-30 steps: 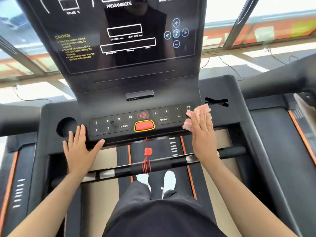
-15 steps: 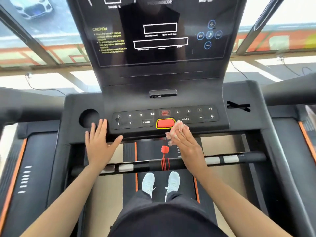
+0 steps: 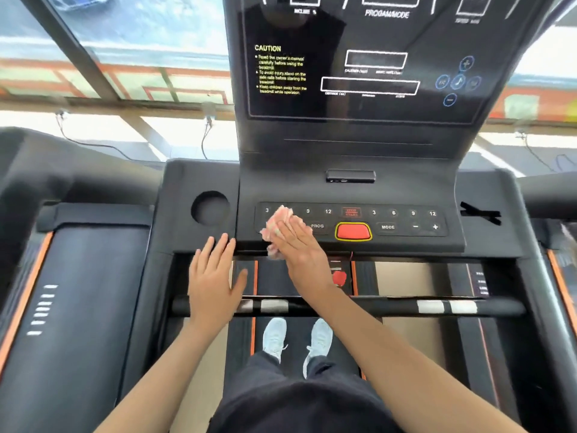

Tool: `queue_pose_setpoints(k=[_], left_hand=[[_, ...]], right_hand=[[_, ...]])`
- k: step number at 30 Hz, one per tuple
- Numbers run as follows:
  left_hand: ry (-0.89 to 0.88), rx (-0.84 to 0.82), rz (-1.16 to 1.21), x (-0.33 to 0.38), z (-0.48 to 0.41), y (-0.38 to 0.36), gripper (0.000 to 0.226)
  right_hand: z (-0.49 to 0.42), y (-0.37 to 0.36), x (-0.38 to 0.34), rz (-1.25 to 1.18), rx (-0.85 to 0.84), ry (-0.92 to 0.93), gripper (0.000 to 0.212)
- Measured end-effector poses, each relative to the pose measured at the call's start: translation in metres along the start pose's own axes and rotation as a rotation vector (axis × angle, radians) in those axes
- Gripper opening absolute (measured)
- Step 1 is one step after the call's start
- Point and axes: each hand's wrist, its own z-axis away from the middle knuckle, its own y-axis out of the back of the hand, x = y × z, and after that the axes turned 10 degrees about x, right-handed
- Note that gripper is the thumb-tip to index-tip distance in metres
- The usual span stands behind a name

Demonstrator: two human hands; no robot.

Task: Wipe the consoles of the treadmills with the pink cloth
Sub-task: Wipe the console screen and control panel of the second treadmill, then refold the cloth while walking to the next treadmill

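Observation:
The black treadmill console (image 3: 349,195) fills the upper middle, with a dark display panel (image 3: 368,64) above a row of buttons and a red stop button (image 3: 352,231). My right hand (image 3: 298,245) presses the crumpled pink cloth (image 3: 278,225) flat against the left end of the button row, covering some keys. My left hand (image 3: 214,276) rests open with fingers spread on the console's front edge, just left of the cloth, below the round cup holder (image 3: 210,208).
A black crossbar (image 3: 390,306) with silver grip sensors runs below the hands. A red safety clip (image 3: 339,278) hangs beside my right wrist. Neighbouring treadmill decks (image 3: 78,292) lie left and right. My legs and pale shoes (image 3: 274,339) stand on the belt. Windows lie behind the console.
My right hand has swept the pink cloth leftward along the button row, from its right end past the red button to its left end. The left hand stays on the front edge.

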Motion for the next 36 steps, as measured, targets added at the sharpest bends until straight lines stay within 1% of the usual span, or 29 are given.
queue_pose_setpoints(k=[3, 6, 8, 10, 12, 14, 17, 19, 21, 25, 27, 29, 31, 33, 34, 36], left_hand=[[0.004, 0.002, 0.007, -0.006, 0.008, 0.005, 0.059], [0.054, 0.019, 0.075, -0.012, 0.014, 0.012, 0.056], [0.119, 0.043, 0.162, -0.016, 0.018, 0.019, 0.052], [0.168, 0.069, 0.256, -0.018, 0.022, 0.025, 0.047], [0.197, 0.100, 0.345, -0.016, 0.025, 0.033, 0.041], [0.176, 0.101, 0.430, -0.011, 0.024, 0.040, 0.037], [0.129, 0.001, 0.592, 0.007, 0.022, 0.050, 0.032], [0.116, -0.116, 0.734, 0.028, 0.025, 0.058, 0.027], [0.083, -0.229, 0.857, 0.051, 0.029, 0.066, 0.026], [0.025, -0.442, 1.001, 0.100, 0.050, 0.069, 0.022], [-0.015, -0.543, 0.994, 0.128, 0.067, 0.066, 0.021], [-0.045, -0.599, 0.948, 0.156, 0.090, 0.061, 0.023], [-0.083, -0.616, 0.896, 0.184, 0.118, 0.054, 0.021], [-0.127, -0.639, 0.874, 0.211, 0.146, 0.051, 0.011], [-0.144, -0.663, 0.872, 0.224, 0.161, 0.051, 0.008], [-0.162, -0.738, 0.862, 0.252, 0.193, 0.055, 0.007]], right_hand=[[-0.017, -0.009, -0.027, -0.067, -0.023, 0.016, 0.050], [-0.032, -0.016, -0.045, -0.190, -0.035, 0.008, 0.056], [-0.039, -0.014, -0.053, -0.288, -0.121, -0.006, 0.055], [-0.038, -0.007, -0.056, -0.384, -0.178, -0.043, 0.047], [-0.031, 0.006, -0.062, -0.480, -0.227, -0.144, 0.037], [-0.017, 0.021, -0.065, -0.556, -0.260, -0.292, 0.030], [0.005, 0.051, -0.068, -0.686, -0.262, -0.558, 0.027], [0.023, 0.075, -0.064, -0.733, -0.224, -0.686, 0.022], [0.044, 0.098, -0.059, -0.689, -0.187, -0.775, 0.018], [0.104, 0.139, -0.050, -0.662, -0.091, -0.946, 0.010], [0.141, 0.161, -0.050, -0.712, -0.015, -1.048, 0.009], [0.180, 0.182, -0.053, -0.753, 0.055, -1.125, 0.011], [0.223, 0.202, -0.060, -0.769, 0.135, -1.178, 0.020], [0.264, 0.223, -0.069, -0.785, 0.243, -1.260, 0.034], [0.285, 0.234, -0.075, -0.765, 0.282, -1.299, 0.036], [0.332, 0.255, -0.086, -0.747, 0.351, -1.374, 0.030]])
